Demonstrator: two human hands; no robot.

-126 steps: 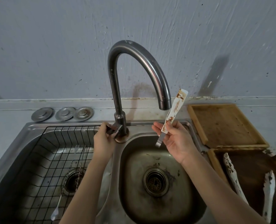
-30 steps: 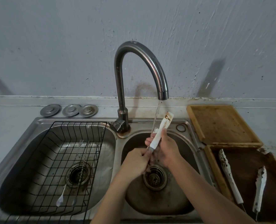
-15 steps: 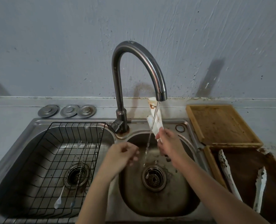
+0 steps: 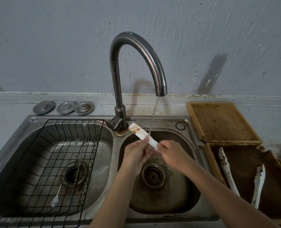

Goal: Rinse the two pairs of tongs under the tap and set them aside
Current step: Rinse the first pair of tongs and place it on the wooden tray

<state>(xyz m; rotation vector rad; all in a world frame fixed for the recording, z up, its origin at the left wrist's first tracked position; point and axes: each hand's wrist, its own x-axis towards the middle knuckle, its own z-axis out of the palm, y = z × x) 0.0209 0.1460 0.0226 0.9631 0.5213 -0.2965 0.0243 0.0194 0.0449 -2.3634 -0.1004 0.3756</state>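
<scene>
A small white pair of tongs with brown stains lies tilted over the right sink basin, its stained tip pointing up-left toward the tap base. My right hand grips its lower end. My left hand pinches its middle with thumb and fingers. A thin stream of water falls from the curved tap onto the tongs where my hands meet. A second, larger white pair of tongs, speckled with dark dirt, lies spread open in the dark wooden tray at the right.
A black wire rack sits in the left basin with a fork and spoon-like utensils in it. Three metal drain covers lie behind the left basin. A light wooden tray rests on the counter behind the dark tray.
The tongs have swung from upright under the spout to tilted left and lower. My left hand, free half a second ago, now holds their middle. Water keeps running.
</scene>
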